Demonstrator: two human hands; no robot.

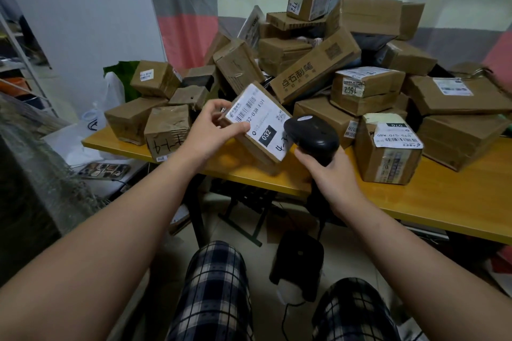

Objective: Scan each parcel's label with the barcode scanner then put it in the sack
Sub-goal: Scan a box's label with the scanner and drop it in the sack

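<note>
My left hand [213, 126] grips a small cardboard parcel [257, 124] by its left edge, tilted above the table's front edge, its white label marked 032 facing up. My right hand [329, 171] holds a black barcode scanner [311, 135] by the handle, its head right beside the parcel's right side and over the label's corner. A grey-green woven sack [30, 174] stands at the far left, beside my left arm.
A yellow table [415, 194] carries a tall pile of several cardboard parcels [318, 63], one labelled box [388, 149] just right of the scanner. A black scanner stand [299, 260] sits on the floor between my knees. White bags [110, 97] lie left of the table.
</note>
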